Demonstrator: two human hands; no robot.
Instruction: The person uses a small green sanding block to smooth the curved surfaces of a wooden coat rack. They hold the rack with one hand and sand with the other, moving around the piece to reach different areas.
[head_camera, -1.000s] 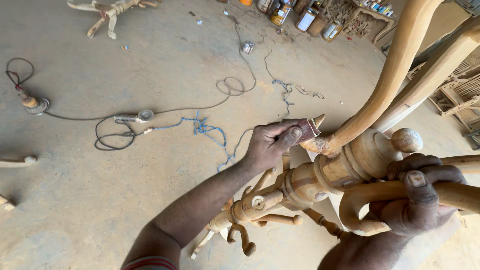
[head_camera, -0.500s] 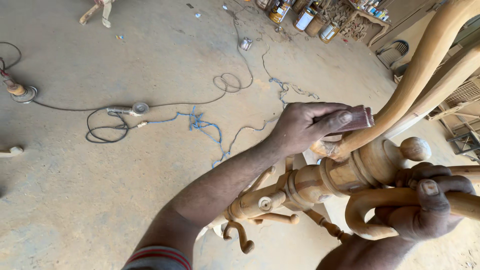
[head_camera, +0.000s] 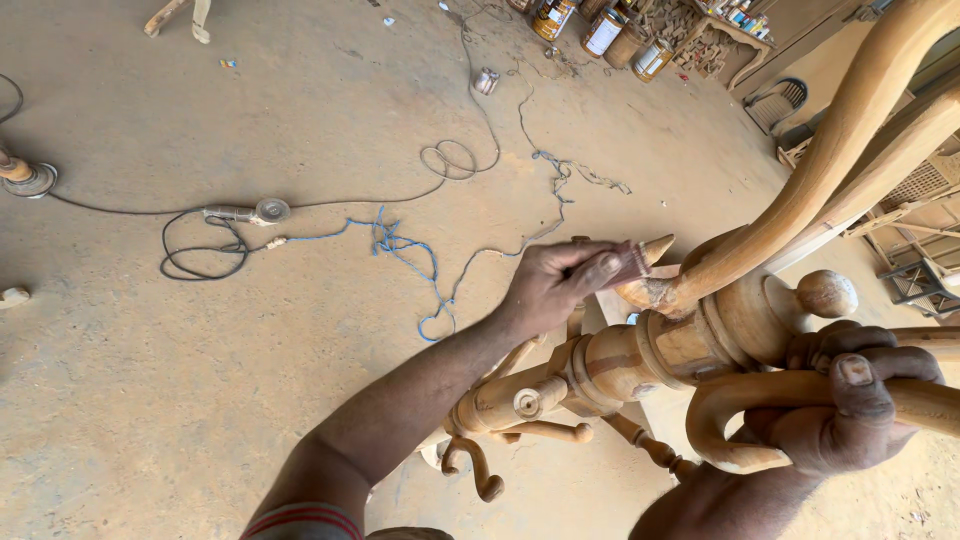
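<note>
Two hands on one workpiece: a turned wooden column (head_camera: 640, 355) with curved arms, lying tilted over a dusty concrete floor (head_camera: 150, 380).

Left hand (head_camera: 555, 285) is closed on a small folded piece of sandpaper (head_camera: 628, 265), brownish, pressed against the base of the upper curved arm (head_camera: 830, 160), right beside a pointed wooden tip (head_camera: 656, 247). Pale rough patch on the joint there, looks like filler or bare sanded wood; can't tell which from this angle.

Right hand (head_camera: 850, 410) is clenched around the lower curved arm (head_camera: 740, 420), thumb on top, bracing the piece. Round finial (head_camera: 826, 293) sits just above those knuckles.

Risks as I read them:
- Whole piece appears held up mostly by the right-hand grip. If that slips, the column rolls and the small scroll feet (head_camera: 475, 470) at the low end hit concrete.
- Sanding pressure goes sideways into a thin curved arm, so leverage on the joint is high and could crack it or open the glue line.
- Paper is small and the fingers ride close to the pointed tip. A slip would drive the knuckles into it.
- Narrow contact could flatten the turned profile at the collar.

Floor clutter: angle grinder (head_camera: 250, 212) with black cable (head_camera: 195, 255), loose blue cord (head_camera: 400, 245), paint cans (head_camera: 605, 32) at the far edge. Cords lie near the work and are a trip or snag hazard.
</note>
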